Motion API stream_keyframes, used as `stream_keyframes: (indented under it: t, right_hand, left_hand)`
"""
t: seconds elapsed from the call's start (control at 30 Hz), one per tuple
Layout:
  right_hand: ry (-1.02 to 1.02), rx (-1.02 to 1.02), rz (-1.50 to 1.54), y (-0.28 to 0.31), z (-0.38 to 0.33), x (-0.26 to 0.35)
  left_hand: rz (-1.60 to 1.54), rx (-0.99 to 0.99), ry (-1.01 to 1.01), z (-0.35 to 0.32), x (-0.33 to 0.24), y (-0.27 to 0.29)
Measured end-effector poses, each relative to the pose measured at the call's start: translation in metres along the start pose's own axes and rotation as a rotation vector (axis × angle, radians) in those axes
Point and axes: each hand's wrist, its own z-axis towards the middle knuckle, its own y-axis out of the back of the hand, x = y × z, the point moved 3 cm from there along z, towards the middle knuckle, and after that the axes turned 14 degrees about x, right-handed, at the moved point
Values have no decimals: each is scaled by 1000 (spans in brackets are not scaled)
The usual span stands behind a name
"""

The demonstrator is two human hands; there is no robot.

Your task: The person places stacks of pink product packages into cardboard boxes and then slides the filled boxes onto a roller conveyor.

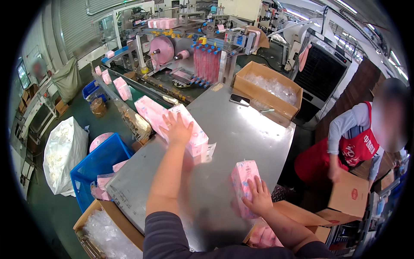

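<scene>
My left hand (177, 128) lies with its fingers spread on top of a pink printed tissue pack (195, 139) at the far left of the metal table. Right behind it, a second pink pack (148, 108) touches it at the end of the conveyor. Over on the near right, my right hand (258, 197) rests with fingers apart against the side of another pink pack (242, 181). Beneath that forearm, more pink packs (264, 235) sit in an open carton, partly hidden.
The metal table (224, 134) carries a phone (239, 99). A carton of clear plastic bags (271, 88) stands at its far edge. A blue crate (82, 177) and another carton (110, 235) stand left. A co-worker in a red apron (360, 144) handles cardboard (350, 194) at right.
</scene>
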Motion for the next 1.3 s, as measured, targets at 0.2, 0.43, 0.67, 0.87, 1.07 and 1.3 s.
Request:
stream_keyframes:
  t: [0.2,0.43,0.67,0.87,1.07,1.3]
  right_hand:
    - [-26,-33,45,2,18,1]
    - [-32,-150,65,17,78,-18]
    - [-40,-103,44,3,48,-4]
    - [-24,2,-192,-15,-70,7]
    - [113,40,-129,-15,-67,5]
    - [136,7,-118,-12,-62,4]
  left_hand:
    - [-5,24,147,25,20,10]
    - [-1,352,-88,-9,8,-34]
    - [31,252,-560,-222,-40,-81]
    - [60,558,-550,-304,-42,-40]
    - [-145,-3,-290,-88,-35,-14]
    - [45,297,-338,-50,38,-78]
